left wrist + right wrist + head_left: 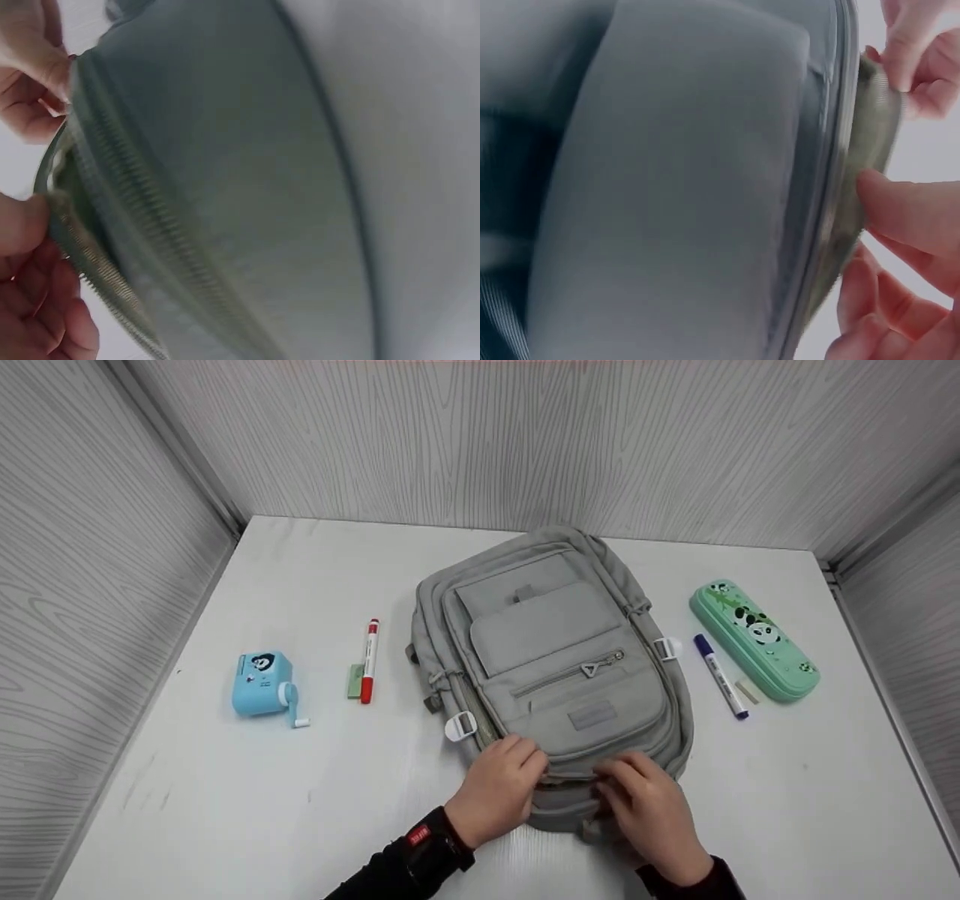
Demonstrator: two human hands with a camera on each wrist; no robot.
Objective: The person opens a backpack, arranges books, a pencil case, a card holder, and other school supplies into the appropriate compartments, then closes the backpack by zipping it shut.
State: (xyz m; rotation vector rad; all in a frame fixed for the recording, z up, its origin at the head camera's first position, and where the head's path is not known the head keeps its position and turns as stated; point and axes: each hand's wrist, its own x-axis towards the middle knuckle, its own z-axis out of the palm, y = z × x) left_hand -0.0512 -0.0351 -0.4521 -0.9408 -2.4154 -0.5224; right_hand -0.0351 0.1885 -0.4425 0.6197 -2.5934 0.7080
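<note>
A grey backpack [555, 637] lies on its back on the white table, its bottom or top end toward me partly unzipped. My left hand [501, 787] pinches the edge of the zipper opening [562, 782] at its left side. At the right side of the same opening, my right hand [652, 814] holds the fabric edge between thumb and curled fingers. In the left wrist view the zipper teeth [112, 285] are parted, and a dark gap shows inside. An olive lining strip [866, 127] stretches between both hands in the right wrist view.
A blue crank sharpener [261, 684] stands at left. Nearer the backpack, a red marker [370, 661] lies beside a small green block [355, 681]. To the right are a purple-capped marker [721, 676], a pale little block [748, 691] and a green panda pencil case [754, 640]. Panels enclose the table.
</note>
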